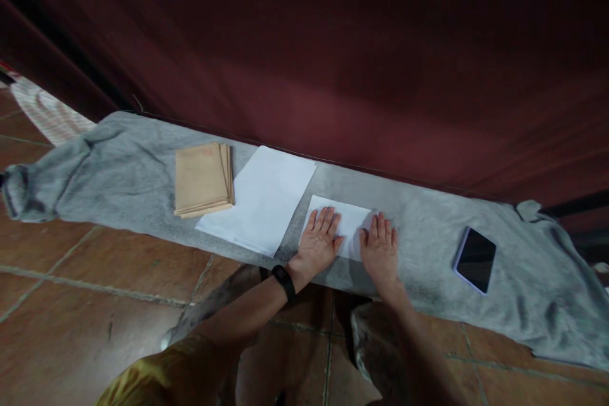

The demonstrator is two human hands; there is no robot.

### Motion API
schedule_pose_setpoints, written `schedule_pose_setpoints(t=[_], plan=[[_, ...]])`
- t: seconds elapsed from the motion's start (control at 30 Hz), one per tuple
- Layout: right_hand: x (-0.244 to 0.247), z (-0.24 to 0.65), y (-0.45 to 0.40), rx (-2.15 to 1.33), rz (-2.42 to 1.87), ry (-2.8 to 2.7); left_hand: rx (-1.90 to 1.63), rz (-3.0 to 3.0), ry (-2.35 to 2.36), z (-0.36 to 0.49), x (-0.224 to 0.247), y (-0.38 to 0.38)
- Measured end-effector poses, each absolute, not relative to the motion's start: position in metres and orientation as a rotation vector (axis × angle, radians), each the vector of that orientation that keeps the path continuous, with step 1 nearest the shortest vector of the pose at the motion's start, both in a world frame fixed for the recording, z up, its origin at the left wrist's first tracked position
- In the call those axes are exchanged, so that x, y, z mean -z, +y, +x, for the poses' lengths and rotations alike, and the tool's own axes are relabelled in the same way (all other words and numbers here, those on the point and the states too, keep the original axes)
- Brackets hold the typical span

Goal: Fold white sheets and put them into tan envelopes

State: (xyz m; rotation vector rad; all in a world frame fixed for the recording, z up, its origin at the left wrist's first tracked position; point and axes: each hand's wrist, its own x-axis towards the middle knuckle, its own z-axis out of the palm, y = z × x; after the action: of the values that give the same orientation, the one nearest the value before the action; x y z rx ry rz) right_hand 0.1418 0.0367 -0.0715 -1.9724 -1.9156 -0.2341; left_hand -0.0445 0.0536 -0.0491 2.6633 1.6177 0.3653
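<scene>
A small white sheet of paper (pixel 351 219), apparently folded, lies flat on the grey cloth in front of me. My left hand (pixel 320 240) rests flat on its left part, fingers stretched out. On its right edge lies my right hand (pixel 381 247), also flat with the fingers extended. Both palms face down, and neither hand grips anything. Left of my left hand is a stack of larger white paper sheets (pixel 269 196). A pile of brown envelopes (pixel 202 177) overlaps the left side of that stack.
A grey cloth (pixel 423 222) covers the long narrow bench. Toward its right end lies a phone (pixel 476 260) in a light purple case. Behind the bench hangs a dark red curtain (pixel 304 108). Below is a tiled floor (pixel 128 266); a striped cloth (pixel 47 111) shows at far left.
</scene>
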Motion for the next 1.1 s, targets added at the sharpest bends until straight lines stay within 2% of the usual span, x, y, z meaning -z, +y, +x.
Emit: schedule_pose_setpoints(t=[0.27, 1.1], plan=[[0.068, 0.101, 0.039, -0.044, -1.762, -2.081, -0.328, 2.664, 1.578, -0.045, 0.05, 0.053], [0.075, 0.123, 0.038, 0.214, -1.906, -2.024, -0.42, 2.559, 1.803, -0.066, 0.056, 0.077]])
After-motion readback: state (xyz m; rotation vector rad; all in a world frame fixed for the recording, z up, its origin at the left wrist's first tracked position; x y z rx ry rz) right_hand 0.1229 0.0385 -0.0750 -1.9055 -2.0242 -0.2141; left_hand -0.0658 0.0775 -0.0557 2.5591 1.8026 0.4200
